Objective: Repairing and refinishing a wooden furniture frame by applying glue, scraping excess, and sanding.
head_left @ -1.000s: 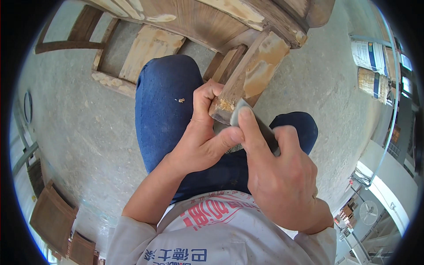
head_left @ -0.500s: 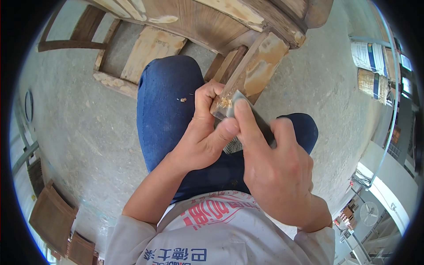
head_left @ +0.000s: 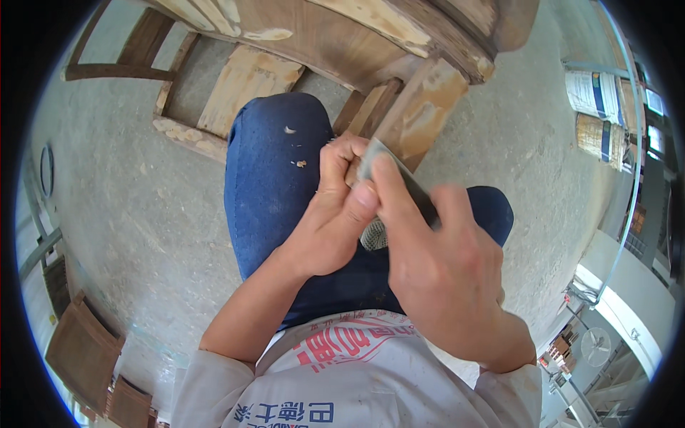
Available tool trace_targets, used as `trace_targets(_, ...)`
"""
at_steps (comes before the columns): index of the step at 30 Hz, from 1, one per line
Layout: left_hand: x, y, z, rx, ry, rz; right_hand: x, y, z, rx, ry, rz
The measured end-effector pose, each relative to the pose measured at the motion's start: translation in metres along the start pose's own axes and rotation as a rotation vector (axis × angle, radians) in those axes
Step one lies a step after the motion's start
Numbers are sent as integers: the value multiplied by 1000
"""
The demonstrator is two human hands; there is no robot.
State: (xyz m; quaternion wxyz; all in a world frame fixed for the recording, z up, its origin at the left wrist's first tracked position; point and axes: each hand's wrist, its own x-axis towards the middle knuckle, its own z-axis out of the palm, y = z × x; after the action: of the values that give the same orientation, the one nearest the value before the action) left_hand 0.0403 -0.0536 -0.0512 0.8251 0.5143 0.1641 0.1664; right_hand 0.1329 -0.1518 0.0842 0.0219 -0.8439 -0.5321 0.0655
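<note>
My right hand is closed around a flat grey metal blade, its index finger stretched along the face. The blade's upper end lies over the near end of a wooden furniture leg, which is brown with pale filler patches. My left hand wraps its fingers round that end of the leg. Its thumb lies close beside the blade; contact is hard to tell. The blade and fingers hide most of the leg's tip. Small wood shavings rest on my left knee.
Beyond my knees, a large brown wooden furniture piece spans the top. An open wooden frame with a pale panel lies at upper left. Pails stand at far right on the concrete floor. Wooden panels stand at lower left.
The blade and my right hand have shifted slightly left, covering more of the leg's end. A curled shaving now shows higher on my left knee. My left hand keeps its grip.
</note>
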Motion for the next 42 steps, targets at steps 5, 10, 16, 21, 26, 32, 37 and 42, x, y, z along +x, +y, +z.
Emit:
trace_targets(5, -1, -6, -1, -37, -17, 60, -14, 4, 3, 11, 3, -8)
trace_targets(10, 1, -5, -2, -30, -37, 59, -14, 6, 6, 10, 41, -12)
trace_targets(16, 2, -12, -3, 15, -48, 105, -14, 4, -2, 65, -29, 29)
trace_targets(21, 1, 7, 3, -167, 40, -86, 6, -5, -1, 17, -32, 8)
trace_targets(26, 4, -7, -2, 52, -41, 114, -9, 0, -5, 32, -11, 41)
trace_targets(32, 0, -6, -1, -7, -12, 80, -6, -1, -3, 41, -27, 11)
trace_targets(37, 1, 3, 2, -102, 13, -1, 0, -4, -1, 14, 5, -3)
trace_targets(42, 3, -8, -3, 142, -53, 147, -10, -1, 0, 16, 14, 44)
